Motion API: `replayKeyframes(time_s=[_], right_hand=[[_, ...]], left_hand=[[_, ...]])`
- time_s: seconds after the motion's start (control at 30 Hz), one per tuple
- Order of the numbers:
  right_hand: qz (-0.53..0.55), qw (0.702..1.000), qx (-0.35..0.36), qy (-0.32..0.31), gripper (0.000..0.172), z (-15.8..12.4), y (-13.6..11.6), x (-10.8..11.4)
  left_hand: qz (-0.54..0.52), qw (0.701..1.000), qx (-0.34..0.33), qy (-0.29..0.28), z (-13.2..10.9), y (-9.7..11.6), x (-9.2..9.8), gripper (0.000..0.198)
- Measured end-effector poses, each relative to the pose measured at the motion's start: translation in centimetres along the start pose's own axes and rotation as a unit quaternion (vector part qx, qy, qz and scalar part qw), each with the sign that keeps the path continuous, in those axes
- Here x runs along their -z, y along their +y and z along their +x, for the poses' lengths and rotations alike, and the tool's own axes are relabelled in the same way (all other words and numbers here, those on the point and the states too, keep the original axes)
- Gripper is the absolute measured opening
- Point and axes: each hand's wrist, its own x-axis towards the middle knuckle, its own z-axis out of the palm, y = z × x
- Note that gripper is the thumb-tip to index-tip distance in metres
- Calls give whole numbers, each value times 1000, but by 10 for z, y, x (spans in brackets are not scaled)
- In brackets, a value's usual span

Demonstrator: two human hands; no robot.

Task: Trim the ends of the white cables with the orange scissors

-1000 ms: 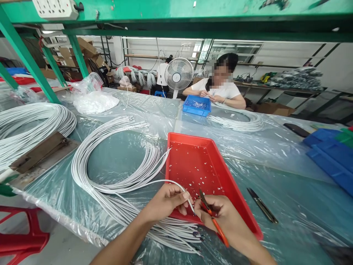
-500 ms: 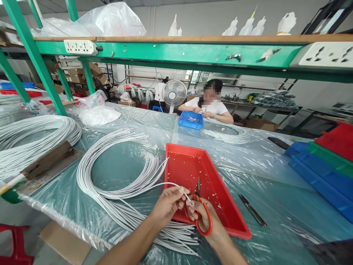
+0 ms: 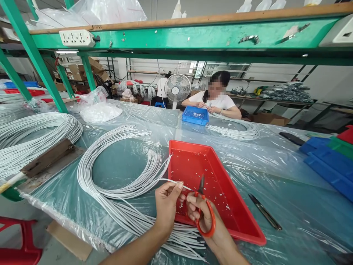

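Note:
Between thumb and fingers, my left hand [image 3: 168, 201] pinches a white cable [image 3: 168, 180] a short way from its end. Orange-handled scissors [image 3: 211, 224] are in my right hand [image 3: 202, 211], fingers through the loops, with the dark blades pointing up and away. The cable's tip reaches the scissors near their pivot; whether the blades touch it I cannot tell. Both hands are over the near part of a red tray [image 3: 239, 209] dotted with small white scraps. To their left lies a coiled bundle of white cables [image 3: 91, 173], its loose ends running under my wrists.
Tweezers [image 3: 264, 211] lie right of the tray. Blue bins [image 3: 325, 162] are stacked at the far right. Another cable coil [image 3: 66, 125] and a rusty metal plate [image 3: 49, 162] are at left. A co-worker [image 3: 217, 97] sits opposite behind a blue tray [image 3: 195, 120]. A green shelf beam [image 3: 165, 38] crosses above.
My view has shifted slightly. The left hand has turned more upright, its thumb now on top of the cable. My right fingers have come off the cable's tip, and the scissors are now beside it.

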Motion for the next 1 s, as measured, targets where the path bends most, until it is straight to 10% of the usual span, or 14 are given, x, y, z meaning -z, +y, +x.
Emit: replayKeyframes(time_s=[0.33,0.77,1.0], right_hand=[[-285,932,161,157,17,16,5,61],[-225,935,271,45,16,-2,-10,32],[-169,958,216,85,10,-1,-17,32]], left_hand=[[-28,997,59,-48,5,4,0,20],[-160,953,247,-76,-15,1,-5,17],[-195,966,160,-47,-34,2,-4,27]])
